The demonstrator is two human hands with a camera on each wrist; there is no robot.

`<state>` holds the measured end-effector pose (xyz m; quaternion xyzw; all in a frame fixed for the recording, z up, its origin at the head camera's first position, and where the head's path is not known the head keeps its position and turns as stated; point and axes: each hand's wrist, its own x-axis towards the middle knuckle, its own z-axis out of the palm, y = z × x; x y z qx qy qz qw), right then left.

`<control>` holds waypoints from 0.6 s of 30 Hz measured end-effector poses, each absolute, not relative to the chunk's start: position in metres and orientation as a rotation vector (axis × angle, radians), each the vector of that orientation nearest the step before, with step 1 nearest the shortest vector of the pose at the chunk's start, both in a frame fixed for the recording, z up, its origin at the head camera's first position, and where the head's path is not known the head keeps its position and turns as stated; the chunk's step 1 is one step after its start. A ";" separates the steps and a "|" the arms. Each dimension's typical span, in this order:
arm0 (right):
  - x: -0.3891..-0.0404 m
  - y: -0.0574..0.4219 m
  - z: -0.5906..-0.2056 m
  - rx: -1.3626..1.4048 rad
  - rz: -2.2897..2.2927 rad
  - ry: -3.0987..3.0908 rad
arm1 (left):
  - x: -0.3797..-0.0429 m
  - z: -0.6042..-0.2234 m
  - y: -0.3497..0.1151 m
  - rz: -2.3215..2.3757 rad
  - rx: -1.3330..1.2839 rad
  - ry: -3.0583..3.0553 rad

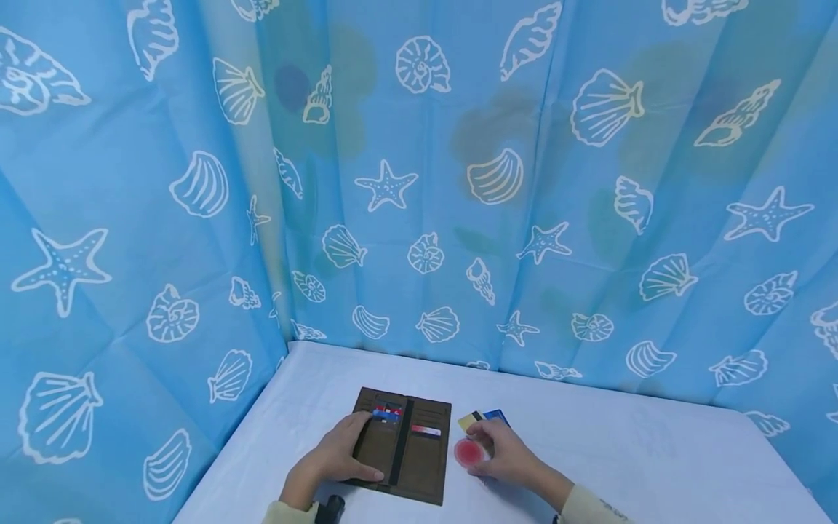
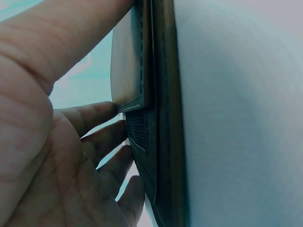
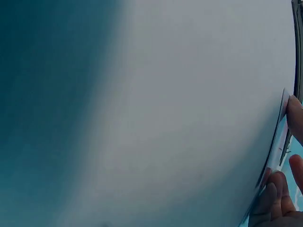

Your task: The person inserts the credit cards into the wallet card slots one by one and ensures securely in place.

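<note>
A brown long wallet [image 1: 425, 466] lies unfolded on the table, cards [image 1: 388, 413] in its left slots and another card [image 1: 427, 431] in a right slot. My left hand [image 1: 337, 451] rests on its left half, fingers spread along the outer edge and thumb across the lower part. In the left wrist view the fingertips touch the wallet's edge [image 2: 149, 99]. Right of the wallet, my right hand [image 1: 507, 455] holds a thin round red disc [image 1: 468, 453] between thumb and fingers. A yellow card [image 1: 468, 421] and a blue card [image 1: 497, 415] lie just behind that hand, partly hidden by it.
A white cloth covers the table [image 1: 622, 451]. Blue curtains [image 1: 419, 218] printed with white shells and starfish hang along its back and left sides. A small black object [image 1: 334, 506] shows beside the left wrist.
</note>
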<state>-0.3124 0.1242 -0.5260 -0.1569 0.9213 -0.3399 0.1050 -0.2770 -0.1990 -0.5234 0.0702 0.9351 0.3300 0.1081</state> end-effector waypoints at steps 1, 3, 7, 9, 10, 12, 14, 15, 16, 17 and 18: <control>-0.312 0.125 -0.525 -0.461 -0.989 2.718 | -0.277 -0.523 -0.199 0.976 0.205 2.749; -0.312 0.127 -0.523 -0.458 -0.961 2.720 | -0.277 -0.522 -0.199 0.987 0.201 2.745; -0.314 0.135 -0.522 -0.449 -0.912 2.715 | -0.277 -0.523 -0.199 0.984 0.192 2.747; -0.315 0.140 -0.521 -0.451 -0.900 2.707 | -0.277 -0.523 -0.199 0.980 0.186 2.747; -0.316 0.142 -0.521 -0.458 -0.897 2.700 | -0.277 -0.523 -0.199 0.976 0.184 2.747; -0.316 0.148 -0.521 -0.465 -0.883 2.689 | -0.277 -0.524 -0.199 0.979 0.184 2.747; -0.317 0.154 -0.520 -0.474 -0.874 2.676 | -0.277 -0.524 -0.199 0.982 0.193 2.750; -0.317 0.156 -0.520 -0.477 -0.868 2.673 | -0.277 -0.524 -0.200 0.984 0.200 2.752; -0.317 0.159 -0.519 -0.476 -0.862 2.671 | -0.276 -0.524 -0.200 0.985 0.207 2.754; -0.316 0.161 -0.519 -0.468 -0.858 2.670 | -0.276 -0.524 -0.200 0.985 0.209 2.755; -0.316 0.163 -0.518 -0.465 -0.854 2.671 | -0.276 -0.524 -0.200 0.985 0.210 2.758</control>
